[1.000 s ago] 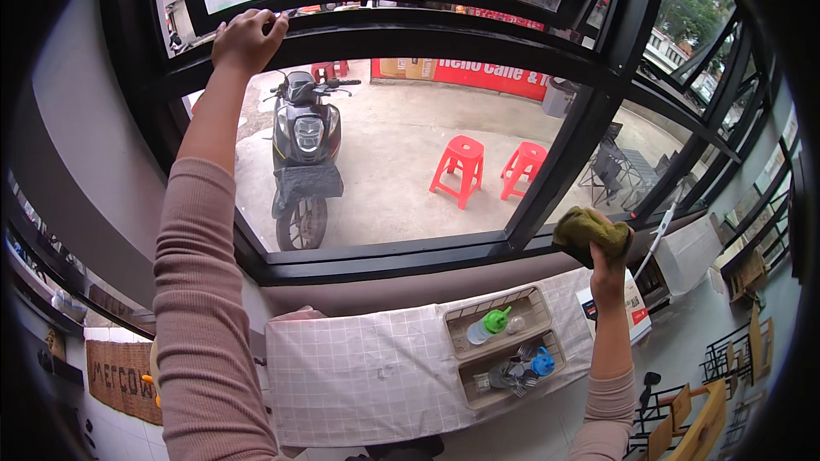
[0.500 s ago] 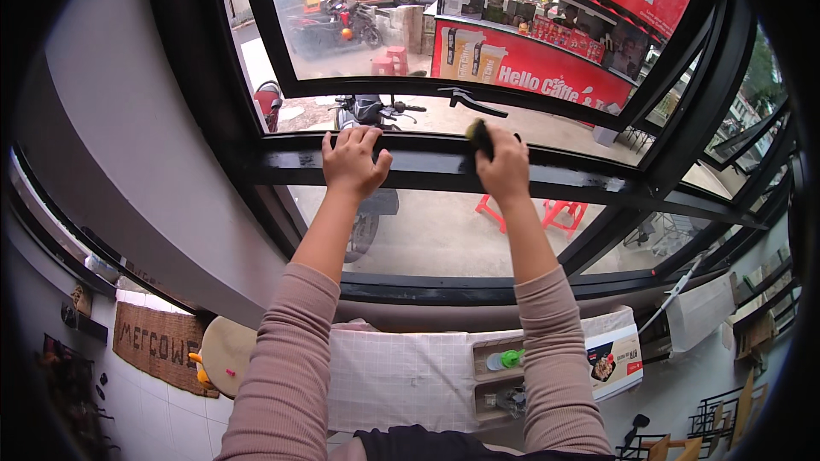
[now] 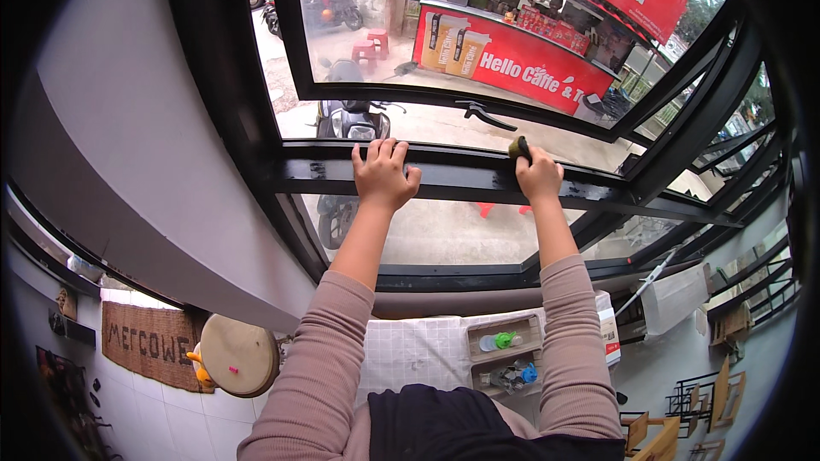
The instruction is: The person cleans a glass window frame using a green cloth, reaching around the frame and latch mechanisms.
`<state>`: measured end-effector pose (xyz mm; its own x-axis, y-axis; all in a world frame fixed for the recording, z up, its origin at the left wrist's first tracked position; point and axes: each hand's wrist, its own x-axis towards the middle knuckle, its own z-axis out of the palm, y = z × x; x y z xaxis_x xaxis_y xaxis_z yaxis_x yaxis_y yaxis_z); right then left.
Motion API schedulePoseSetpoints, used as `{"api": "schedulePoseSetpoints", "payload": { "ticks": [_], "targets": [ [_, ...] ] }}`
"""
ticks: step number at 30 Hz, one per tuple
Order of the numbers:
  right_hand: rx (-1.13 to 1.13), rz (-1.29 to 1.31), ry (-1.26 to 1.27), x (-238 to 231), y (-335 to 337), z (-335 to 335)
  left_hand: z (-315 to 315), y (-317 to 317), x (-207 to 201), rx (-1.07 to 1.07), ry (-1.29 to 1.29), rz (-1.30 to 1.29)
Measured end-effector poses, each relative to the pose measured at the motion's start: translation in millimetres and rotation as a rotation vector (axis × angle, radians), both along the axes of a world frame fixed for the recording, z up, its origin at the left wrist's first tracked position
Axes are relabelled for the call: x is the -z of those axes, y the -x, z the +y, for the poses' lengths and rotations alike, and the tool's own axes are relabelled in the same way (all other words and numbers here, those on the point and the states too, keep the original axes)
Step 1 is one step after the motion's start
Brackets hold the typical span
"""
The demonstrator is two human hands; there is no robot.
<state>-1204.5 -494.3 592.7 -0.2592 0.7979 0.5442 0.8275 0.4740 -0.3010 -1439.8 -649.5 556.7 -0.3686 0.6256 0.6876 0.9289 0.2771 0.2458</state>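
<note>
Seen from above the head, both arms in dusty-pink sleeves reached up to a black window frame (image 3: 461, 179). The left hand (image 3: 383, 175) lay on the horizontal bar of that frame, fingers curled over its upper edge in a loose grip. The right hand (image 3: 538, 177) was closed around a dark yellow-green sponge (image 3: 518, 148), pressing it onto the same bar, a little to the right of the other hand; only the sponge's top showed above the knuckles.

Half a second before, the two hands had sat close together on the bar; they were now farther apart, the right hand and sponge having slid rightward. A full second before, that hand had held the sponge low at the right, away from the frame.

A black window handle (image 3: 485, 113) stuck out from the upper pane just above the sponge. Through the glass, a parked scooter (image 3: 348, 124) stood below the left hand, red stools (image 3: 369, 47) farther off, and a red drinks stall (image 3: 521, 43) beyond. Indoors, below the arms, a wooden tray (image 3: 506, 350) of small bottles rested on a checked cloth (image 3: 410, 350), with a round wooden lid (image 3: 239, 354) and a woven mat (image 3: 149, 346) to the left.
</note>
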Motion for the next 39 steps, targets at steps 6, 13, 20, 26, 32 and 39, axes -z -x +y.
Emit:
{"api": "schedulePoseSetpoints", "payload": {
  "ticks": [6,13,20,26,32,39],
  "targets": [
    [0.020,-0.007,-0.084,-0.1,5.9,10.8,3.5,-2.2,-2.2,-0.011,-0.019,-0.029],
    [-0.315,0.044,-0.101,5.8,142.8,-64.1,6.0,-9.3,-5.4,-0.031,-0.009,-0.033],
    [-0.435,-0.060,-0.012,-3.1,97.0,-41.4,5.1,-2.7,-1.2,-0.034,-0.024,0.007],
    [-0.046,-0.167,-0.085,-7.3,-50.9,39.8,4.2,-0.1,-0.3,-0.033,-0.058,0.031],
    [0.252,-0.338,-0.052,-18.0,-194.9,125.8,8.8,-5.4,0.2,-0.048,-0.064,0.054],
    [0.490,-0.225,0.134,-25.8,-207.0,153.4,6.6,-5.2,-2.6,-0.039,-0.078,0.059]
  ]
}}
